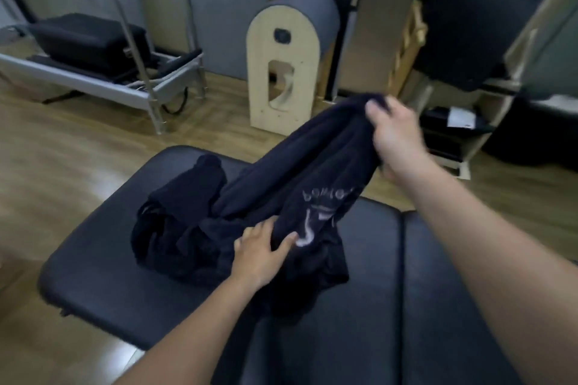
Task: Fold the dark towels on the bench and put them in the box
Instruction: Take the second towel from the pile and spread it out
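Note:
A dark navy towel [300, 172] with a pale printed logo stretches diagonally above the black padded bench [93, 265]. My right hand [395, 131] grips its upper end, raised high at the right. My left hand [261, 251] pinches the towel's lower part near the logo, thumb on top. Below and to the left, a heap of dark towels [175, 228] lies crumpled on the bench. No box is clearly in view.
A wooden barrel-shaped exercise unit [287, 72] stands on the wood floor beyond the bench. A reformer with a metal frame [103, 72] is at the far left. Wooden shelving [463, 131] and a large dark pad [475, 18] sit at the right.

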The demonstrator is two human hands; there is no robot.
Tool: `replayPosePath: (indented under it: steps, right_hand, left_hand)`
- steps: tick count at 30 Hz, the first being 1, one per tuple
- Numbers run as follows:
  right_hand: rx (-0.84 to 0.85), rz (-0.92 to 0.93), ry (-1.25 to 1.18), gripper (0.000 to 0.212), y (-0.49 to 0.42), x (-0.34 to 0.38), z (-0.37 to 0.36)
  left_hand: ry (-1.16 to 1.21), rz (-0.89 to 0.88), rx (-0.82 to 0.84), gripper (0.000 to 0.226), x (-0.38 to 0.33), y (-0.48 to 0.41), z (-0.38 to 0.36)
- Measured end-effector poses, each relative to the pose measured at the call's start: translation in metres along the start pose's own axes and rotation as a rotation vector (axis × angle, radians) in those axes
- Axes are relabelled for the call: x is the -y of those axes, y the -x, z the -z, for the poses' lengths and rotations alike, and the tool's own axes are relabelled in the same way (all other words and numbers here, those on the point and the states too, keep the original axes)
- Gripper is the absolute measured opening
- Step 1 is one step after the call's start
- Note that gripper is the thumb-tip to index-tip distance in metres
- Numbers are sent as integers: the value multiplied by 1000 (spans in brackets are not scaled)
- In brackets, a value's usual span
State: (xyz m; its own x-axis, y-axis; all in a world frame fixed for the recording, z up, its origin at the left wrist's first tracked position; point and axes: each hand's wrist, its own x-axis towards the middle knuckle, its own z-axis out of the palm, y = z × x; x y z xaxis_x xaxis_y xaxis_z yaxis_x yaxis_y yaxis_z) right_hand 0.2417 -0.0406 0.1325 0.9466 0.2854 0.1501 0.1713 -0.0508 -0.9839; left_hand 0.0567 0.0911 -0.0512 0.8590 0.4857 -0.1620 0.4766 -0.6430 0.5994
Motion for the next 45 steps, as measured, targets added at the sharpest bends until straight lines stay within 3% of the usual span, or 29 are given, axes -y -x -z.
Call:
replayPosePath:
  steps: [3, 6, 9, 10, 13, 15, 18, 19, 21, 24, 29, 32, 33, 34, 36, 38, 42, 45]
  right_hand:
    - [-456, 136, -344, 20, 5, 88, 84]
    - [-578, 189, -344, 18, 51, 109, 141]
    - [-709, 90, -242, 18, 99, 80, 180]
    - [-797, 39, -211, 17, 117, 64, 197]
    - [-995, -269, -219, 23, 177, -7, 249]
    - [-1013, -541, -342, 30, 222, -66, 273]
    - [-999, -857, -529, 33, 283, -134, 272]
    - [-995, -936, -560, 39, 302, -152, 267]
    - [-991, -1024, -625, 45, 332, -178, 263]
    - [-1005, -1062, -678, 42, 345, -192, 276]
    - [-743, -976, -731, 38, 325, -165, 330]
    - [-729, -890, -748, 28, 321, -159, 373]
    - [-741, -864, -792, 27, 320, -160, 385]
    - [-741, -838, -825, 24, 320, -160, 398]
    - [-725, -836, -868, 19, 321, -164, 421]
    - [-704, -865, -889, 30, 316, -174, 439]
    - [-646, -864, -851, 44, 273, -174, 461]
    - [-513, -700, -864, 43, 211, -126, 457]
  left_hand:
    - [37, -100, -81, 79, -30, -14, 15]
    - [12, -222, 14, 56, -63, -18, 6]
    - [-38, -280, 214, 49, -77, -3, -27]
    - [-79, -276, 212, 48, -74, 7, -42]
    - [-102, -149, -22, 45, -53, 48, -78]
    - [76, 144, -103, 53, -34, 72, -99]
    - [789, 825, 190, 72, -18, 97, -120]
    - [1046, 962, 329, 74, -17, 105, -125]
    - [1257, 967, 467, 71, -19, 115, -132]
    - [1280, 885, 455, 70, -30, 122, -143]
    - [1257, 988, 353, 80, -54, 127, -181]
    - [1104, 1036, 152, 127, -21, 108, -260]
    - [1147, 1065, 101, 129, -21, 114, -270]
    - [1263, 1081, 43, 114, -32, 131, -268]
    - [1511, 1046, 5, 61, -80, 166, -240]
    - [1718, 917, -4, 23, -111, 164, -216]
    - [1642, 449, 88, 20, -214, 100, -105]
    - [1272, 145, 121, 11, -308, 84, -31]
